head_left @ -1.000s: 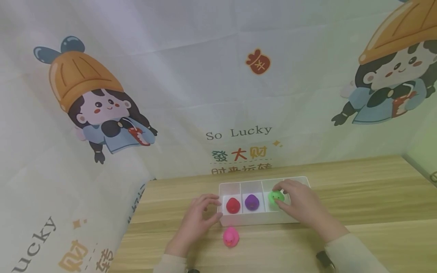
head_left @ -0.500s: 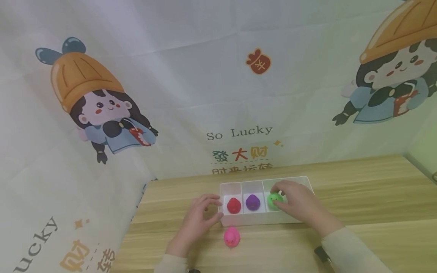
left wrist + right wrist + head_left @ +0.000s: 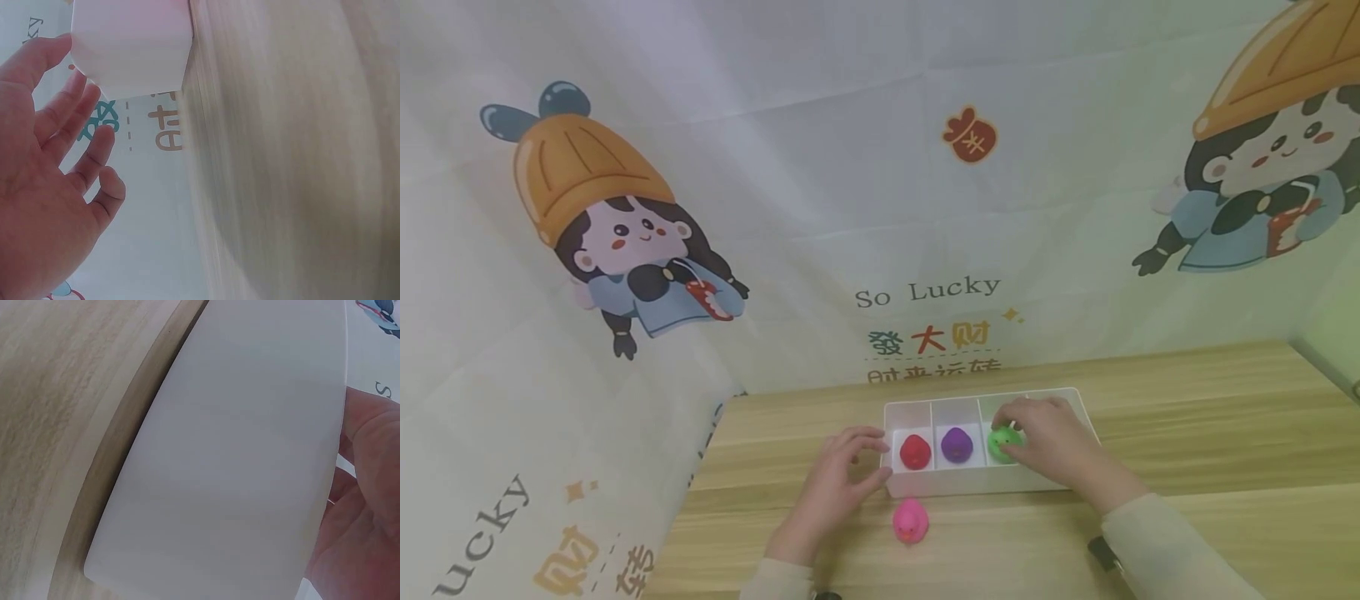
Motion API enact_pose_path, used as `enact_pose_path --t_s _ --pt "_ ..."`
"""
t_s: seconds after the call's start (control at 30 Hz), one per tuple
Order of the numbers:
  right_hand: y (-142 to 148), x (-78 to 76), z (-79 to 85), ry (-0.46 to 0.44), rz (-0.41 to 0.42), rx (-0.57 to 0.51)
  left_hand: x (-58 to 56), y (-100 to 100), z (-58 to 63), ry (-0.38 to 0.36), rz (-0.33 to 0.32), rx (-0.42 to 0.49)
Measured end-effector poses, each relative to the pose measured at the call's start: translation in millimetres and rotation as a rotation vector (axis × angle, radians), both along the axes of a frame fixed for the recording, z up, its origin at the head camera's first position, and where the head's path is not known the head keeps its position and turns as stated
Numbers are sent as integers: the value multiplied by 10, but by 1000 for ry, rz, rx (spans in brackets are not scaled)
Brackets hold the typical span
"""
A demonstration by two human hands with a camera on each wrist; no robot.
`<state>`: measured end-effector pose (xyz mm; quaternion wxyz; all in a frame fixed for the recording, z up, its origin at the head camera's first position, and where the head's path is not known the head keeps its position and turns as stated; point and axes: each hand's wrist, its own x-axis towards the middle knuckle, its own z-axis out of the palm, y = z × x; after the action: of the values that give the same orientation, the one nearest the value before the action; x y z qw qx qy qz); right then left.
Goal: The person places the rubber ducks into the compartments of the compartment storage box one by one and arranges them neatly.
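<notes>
A white divided box stands on the table with a red toy duck in its leftmost compartment and a purple toy duck in the second. My right hand pinches a green toy duck between thumb and fingers, low in the third compartment. In the right wrist view, the box's outer wall hides the fingertips and the duck. My left hand has its fingers loosely spread at the box's left end, with fingertips right at the rim. A pink toy duck sits in front of the box.
The wooden table extends to both sides of the box. A printed cloth with cartoon figures and lettering hangs behind and to the left. The right forearm crosses over the box's right end, partly covering the rightmost compartment.
My right hand has moved slightly left and lowered the green duck deeper into the third compartment. The left hand and the other ducks keep their places.
</notes>
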<state>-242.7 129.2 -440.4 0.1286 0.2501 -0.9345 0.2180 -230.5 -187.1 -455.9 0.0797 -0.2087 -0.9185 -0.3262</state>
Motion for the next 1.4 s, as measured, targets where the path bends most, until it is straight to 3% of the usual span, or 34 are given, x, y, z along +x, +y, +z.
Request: enact_pose_path --t_s 1.07,1.4 --pt "-25 -62 33 -118 -33 38 -1 5 4 -8 -13 5" --pt "-26 -77 31 -148 -49 1 2 21 17 10 2 -2"
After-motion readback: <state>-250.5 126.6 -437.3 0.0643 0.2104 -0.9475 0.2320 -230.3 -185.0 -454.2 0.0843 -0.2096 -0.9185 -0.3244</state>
